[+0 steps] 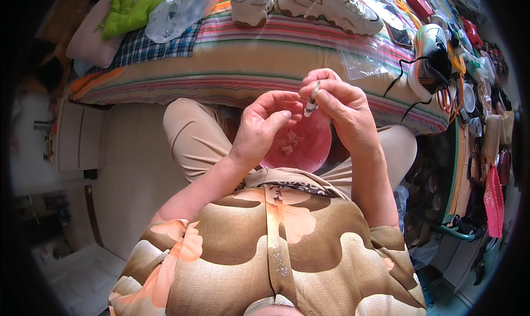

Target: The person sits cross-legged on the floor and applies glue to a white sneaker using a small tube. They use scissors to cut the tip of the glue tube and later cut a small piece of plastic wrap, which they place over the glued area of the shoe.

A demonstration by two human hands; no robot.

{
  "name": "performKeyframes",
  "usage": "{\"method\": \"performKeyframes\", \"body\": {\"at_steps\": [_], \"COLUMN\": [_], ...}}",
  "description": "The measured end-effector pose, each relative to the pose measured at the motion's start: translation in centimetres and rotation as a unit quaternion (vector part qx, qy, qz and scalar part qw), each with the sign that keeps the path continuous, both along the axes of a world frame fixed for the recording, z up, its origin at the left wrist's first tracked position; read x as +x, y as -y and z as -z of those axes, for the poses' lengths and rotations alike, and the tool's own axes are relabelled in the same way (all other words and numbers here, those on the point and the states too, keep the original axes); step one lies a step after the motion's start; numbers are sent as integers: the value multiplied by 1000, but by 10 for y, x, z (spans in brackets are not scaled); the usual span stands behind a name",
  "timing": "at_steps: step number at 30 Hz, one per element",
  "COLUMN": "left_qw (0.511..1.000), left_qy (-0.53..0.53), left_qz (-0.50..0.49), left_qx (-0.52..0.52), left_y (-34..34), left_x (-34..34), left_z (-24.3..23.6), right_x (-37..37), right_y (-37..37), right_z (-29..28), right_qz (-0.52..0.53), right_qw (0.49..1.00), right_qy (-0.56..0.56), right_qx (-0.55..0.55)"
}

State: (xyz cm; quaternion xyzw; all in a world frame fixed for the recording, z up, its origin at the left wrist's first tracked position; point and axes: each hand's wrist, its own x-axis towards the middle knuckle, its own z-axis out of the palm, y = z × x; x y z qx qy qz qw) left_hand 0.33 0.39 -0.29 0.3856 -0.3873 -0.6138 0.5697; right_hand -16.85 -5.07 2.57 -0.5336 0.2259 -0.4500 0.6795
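Pinching a slim clear-and-white piece (312,100) above the far rim of a round pink plastic basin (316,153), the right hand (348,109) faces a loosely curled, part-open left hand (260,121), while pale irregular scraps (288,145) in the basin suggest work begun, this piece remaining.

Bowl (309,150) below L hand (264,120) & R hand (346,106), bits (288,143) (kind unclear) in it; shoes (331,11) on bed (248,56) beyond, sneaker (432,62) to R hand's rt.
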Motion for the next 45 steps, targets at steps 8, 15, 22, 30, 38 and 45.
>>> {"method": "performKeyframes", "body": {"at_steps": [8, 15, 22, 30, 38, 45], "left_qw": [996, 939, 947, 972, 958, 989], "left_qy": [32, 282, 252, 185, 210, 136], "left_qz": [-29, -82, -110, -101, -92, -40], "left_qx": [-76, -180, -168, -104, -174, -42], "left_y": [-4, 3, 3, 1, 6, 3], "left_x": [-14, -14, -14, -15, -12, -8], "left_z": [-9, -13, -8, -6, 4, 1], "right_x": [8, 12, 11, 11, 7, 1], "right_y": [0, -5, -3, -6, -7, -8], "right_z": [10, 6, 11, 10, 13, 9], "right_qz": [22, 50, 91, 111, 88, 69], "right_qw": [998, 994, 996, 992, 994, 991], "right_qy": [45, 55, -7, -41, -25, 5], "right_qx": [24, 81, 27, 36, 68, 111]}}
